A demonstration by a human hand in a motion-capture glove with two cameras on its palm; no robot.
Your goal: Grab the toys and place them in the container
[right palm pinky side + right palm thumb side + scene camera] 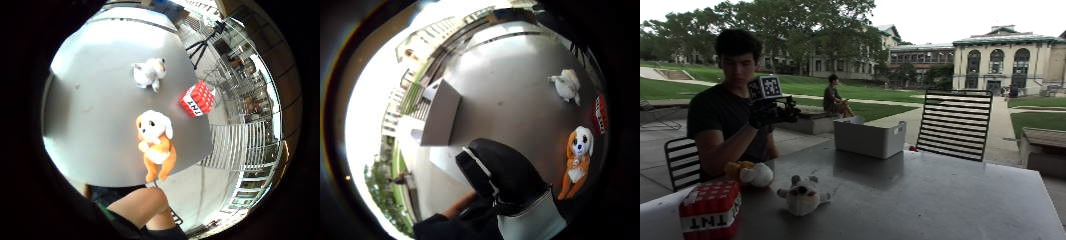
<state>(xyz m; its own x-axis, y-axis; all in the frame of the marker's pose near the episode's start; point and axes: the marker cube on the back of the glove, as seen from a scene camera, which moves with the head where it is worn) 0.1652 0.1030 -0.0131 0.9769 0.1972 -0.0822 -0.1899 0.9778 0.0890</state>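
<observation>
A person sits at a grey metal table (919, 190) with the gloved right hand (766, 114) raised to chest height, well above the tabletop and holding nothing. In the thumb side palm view a black-gloved finger (505, 177) reaches out straight with nothing under it, so the hand reads as relaxed and spread rather than closed on anything. Three toys lie on the table, all well apart from the hand. The orange and white plush dog (750, 173) lies at the table edge nearest the person, below the raised hand. The small white and grey plush animal (803, 195) sits beside it, farther in on the tabletop. The red TNT block (710, 209) stands at the table corner, near the outside camera. The grey container (869, 136) stands on the far side of the table from the toys, open side up, in front of a slatted black chair (956, 122). Something small and red shows just beside the container, too small to identify.
</observation>
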